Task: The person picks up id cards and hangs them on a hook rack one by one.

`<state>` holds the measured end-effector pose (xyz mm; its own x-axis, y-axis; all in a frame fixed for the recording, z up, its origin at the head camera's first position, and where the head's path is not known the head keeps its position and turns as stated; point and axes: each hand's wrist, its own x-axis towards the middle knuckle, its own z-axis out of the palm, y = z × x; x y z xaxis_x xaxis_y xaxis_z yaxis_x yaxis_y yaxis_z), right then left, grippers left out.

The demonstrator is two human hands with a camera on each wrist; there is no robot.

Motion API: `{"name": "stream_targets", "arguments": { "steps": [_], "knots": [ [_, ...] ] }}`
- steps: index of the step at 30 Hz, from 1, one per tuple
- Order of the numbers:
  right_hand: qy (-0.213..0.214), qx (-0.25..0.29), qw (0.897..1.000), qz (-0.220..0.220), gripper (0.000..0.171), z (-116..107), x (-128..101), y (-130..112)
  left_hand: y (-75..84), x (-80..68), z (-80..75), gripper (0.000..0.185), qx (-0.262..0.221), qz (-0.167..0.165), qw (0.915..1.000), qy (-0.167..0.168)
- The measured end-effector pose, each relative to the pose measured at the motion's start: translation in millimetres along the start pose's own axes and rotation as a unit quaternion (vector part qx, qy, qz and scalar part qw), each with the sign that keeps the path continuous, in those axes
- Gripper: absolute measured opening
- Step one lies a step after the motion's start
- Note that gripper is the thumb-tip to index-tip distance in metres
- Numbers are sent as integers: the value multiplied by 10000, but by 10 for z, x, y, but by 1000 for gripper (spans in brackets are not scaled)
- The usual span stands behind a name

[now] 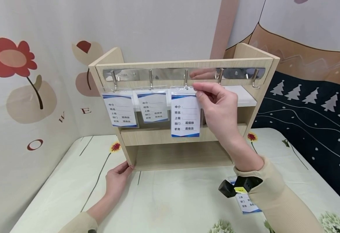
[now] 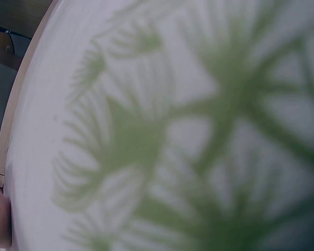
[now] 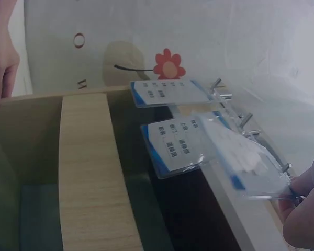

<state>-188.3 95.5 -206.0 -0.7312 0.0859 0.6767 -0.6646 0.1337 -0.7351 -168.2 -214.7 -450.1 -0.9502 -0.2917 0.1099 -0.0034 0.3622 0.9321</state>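
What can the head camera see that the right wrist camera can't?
Only the head view shows the whole hook rail with its two empty hooks, a spare badge lying on the table, and the right hand's wrist and sleeve. Only the right wrist view shows the shelf's inside board from the side. Both show three badges at the hooks, the right hand pinching the third badge, and the left hand touching the wooden shelf.
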Motion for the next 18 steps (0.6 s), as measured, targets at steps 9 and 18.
{"name": "stream_targets", "arguments": {
  "steps": [9,18],
  "knots": [
    [367,-198,9957,-825,20,94,26,123,-20,2,1,37,-19,-23,10000,-17],
    [596,-329,9886,-1340,19,146,50,196,-31,19,-1,38,-47,-19,10000,-22]
  ]
}}
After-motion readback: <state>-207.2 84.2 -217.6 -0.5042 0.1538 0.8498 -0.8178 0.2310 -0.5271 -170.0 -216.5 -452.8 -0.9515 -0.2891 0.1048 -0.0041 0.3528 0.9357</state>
